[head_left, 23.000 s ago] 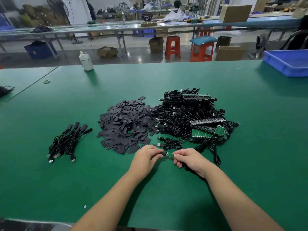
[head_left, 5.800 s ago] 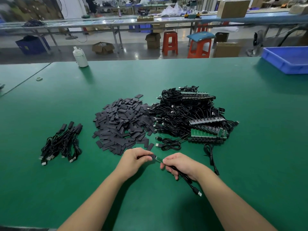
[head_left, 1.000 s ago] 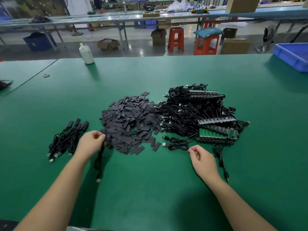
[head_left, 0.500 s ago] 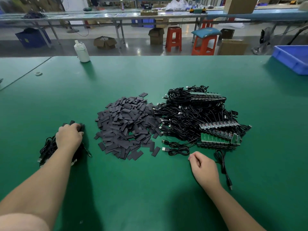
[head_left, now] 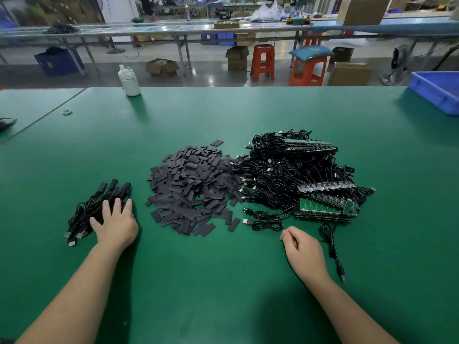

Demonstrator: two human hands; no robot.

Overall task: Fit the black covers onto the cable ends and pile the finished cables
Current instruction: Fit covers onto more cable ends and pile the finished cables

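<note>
My left hand (head_left: 114, 225) covers the near part of the finished cables (head_left: 99, 207), so I can't see how they lie beneath it. My right hand (head_left: 304, 252) curls inward, hiding its fingertips. The blue bin (head_left: 437, 91) is cut off at the frame's right edge.

White bottle (head_left: 129, 81) upright at far edge of green bench (head_left: 223, 115). Blue bin (head_left: 437, 91) at far right corner. Small ring (head_left: 67, 112) lying far left. Beyond: two orange stools (head_left: 262, 61), cardboard boxes (head_left: 162, 67) on floor, long worktables (head_left: 173, 31).
</note>
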